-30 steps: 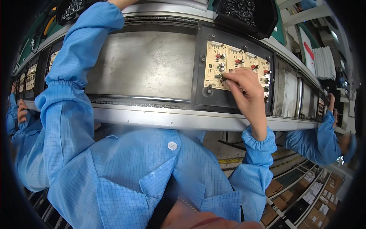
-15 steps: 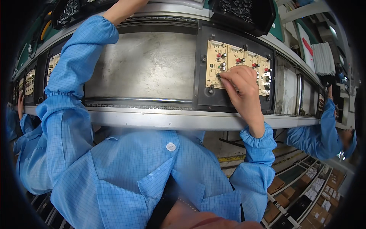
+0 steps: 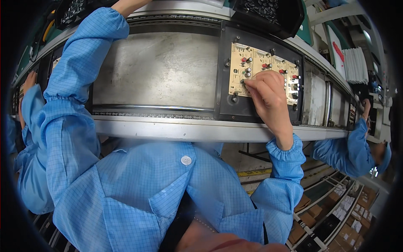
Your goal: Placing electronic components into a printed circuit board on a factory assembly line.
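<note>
No text on the circuit boards (image 3: 258, 62) is legible.

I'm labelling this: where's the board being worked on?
The tan circuit board sits right of centre in the head view, inside the black frame, partly hidden by the right hand.

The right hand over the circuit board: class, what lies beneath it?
Part of the tan circuit board lies beneath the right hand, with components visible around it. Whatever the hand covers cannot be seen.
</note>
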The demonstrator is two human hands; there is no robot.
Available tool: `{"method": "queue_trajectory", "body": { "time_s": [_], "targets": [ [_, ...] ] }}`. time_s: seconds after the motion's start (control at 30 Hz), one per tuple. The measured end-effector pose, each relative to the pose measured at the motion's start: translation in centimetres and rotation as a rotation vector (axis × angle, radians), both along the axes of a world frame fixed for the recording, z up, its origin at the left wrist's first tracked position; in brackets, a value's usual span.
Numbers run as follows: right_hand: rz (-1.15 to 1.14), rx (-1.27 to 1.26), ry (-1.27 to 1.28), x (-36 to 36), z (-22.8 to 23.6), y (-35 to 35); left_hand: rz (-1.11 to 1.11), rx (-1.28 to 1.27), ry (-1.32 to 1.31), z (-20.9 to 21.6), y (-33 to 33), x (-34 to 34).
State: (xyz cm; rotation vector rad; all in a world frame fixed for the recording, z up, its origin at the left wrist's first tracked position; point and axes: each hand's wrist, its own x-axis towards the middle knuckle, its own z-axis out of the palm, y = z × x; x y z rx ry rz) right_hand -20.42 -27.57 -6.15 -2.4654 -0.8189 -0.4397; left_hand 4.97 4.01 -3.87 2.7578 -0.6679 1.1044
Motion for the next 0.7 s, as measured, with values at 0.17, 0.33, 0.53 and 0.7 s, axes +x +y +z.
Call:
{"method": "queue_trajectory", "body": {
  "time_s": [0.17,0.33,0.53,0.7],
  "targets": [
    [-0.008,-0.021,-0.015,0.0,0.1,0.3,-0.078,-0.055,-0.029,-0.3,1.3,-1.1],
    [0.128,-0.228,-0.040,0.5,0.6,0.3,-0.113,-0.129,0.100,0.5,1.4,-3.6],
    [0.021,-0.185,-0.004,-0.3,0.2,-0.7,-0.197,-0.280,0.216,0.6,1.0,-8.2],
    [-0.374,0.025,-0.093,-2.3,2.6,-5.2,-0.320,-0.163,0.177,-0.4,5.8,-13.6]
  ]
}}
